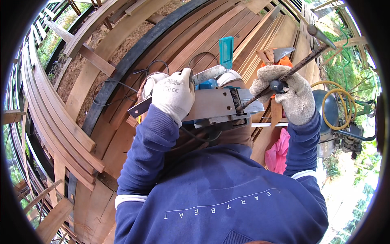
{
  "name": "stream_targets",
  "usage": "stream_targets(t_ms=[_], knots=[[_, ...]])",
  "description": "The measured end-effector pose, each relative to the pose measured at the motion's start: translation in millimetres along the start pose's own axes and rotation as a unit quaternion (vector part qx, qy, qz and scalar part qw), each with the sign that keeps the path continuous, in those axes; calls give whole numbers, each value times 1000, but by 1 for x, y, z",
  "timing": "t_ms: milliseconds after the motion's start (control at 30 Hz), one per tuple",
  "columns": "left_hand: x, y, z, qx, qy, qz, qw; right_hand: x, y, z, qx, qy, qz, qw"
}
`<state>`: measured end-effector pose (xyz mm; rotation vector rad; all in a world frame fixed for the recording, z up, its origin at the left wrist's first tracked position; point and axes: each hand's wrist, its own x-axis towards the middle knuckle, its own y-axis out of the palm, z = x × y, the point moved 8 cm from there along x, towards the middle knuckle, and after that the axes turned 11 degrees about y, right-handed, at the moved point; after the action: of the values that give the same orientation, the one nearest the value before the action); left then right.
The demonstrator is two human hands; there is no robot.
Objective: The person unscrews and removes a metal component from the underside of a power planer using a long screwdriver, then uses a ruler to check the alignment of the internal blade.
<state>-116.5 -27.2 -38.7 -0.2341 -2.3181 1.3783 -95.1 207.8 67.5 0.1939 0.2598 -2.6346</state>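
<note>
An electric planer (205, 104) with a metal sole and some blue housing rests across my lap, sole upward. My left hand (172, 93), in a white glove, is closed on its left part. My right hand (286, 91), in a beige glove, grips a long rusty metal rod (306, 61) with a black rounded piece (278, 86) at my fingers; the rod slants down to the cutter slot at the planer's right end. A teal plastic piece (226, 52) on a light strip stands just beyond the planer.
Wooden boards (215, 30) surround me, with curved stacks (61, 110) at left and a dark beam (118, 73). An orange-handled saw (280, 59) and pink cloth (278, 152) lie at right, beside a compressor (331, 107) with a coiled yellow hose (339, 126). A black cord (105, 103) loops leftward.
</note>
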Motion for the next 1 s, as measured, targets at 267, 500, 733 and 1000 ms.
stream_targets(t_ms=[267,500,733,1000], knots=[[1,-2,-2,4,4,3,1000,6,4,0,-18,6,16,1000],[-1,-1,-2,0,-1,-5,1000,2,6,-3,-28,-19,-103,994],[-1,1,-1,-6,-3,7,1000,-16,15,-1,-70,-65,-227,969],[-5,-4,-4,-4,3,-15,1000,-11,2,10,-33,-40,-202,978]])
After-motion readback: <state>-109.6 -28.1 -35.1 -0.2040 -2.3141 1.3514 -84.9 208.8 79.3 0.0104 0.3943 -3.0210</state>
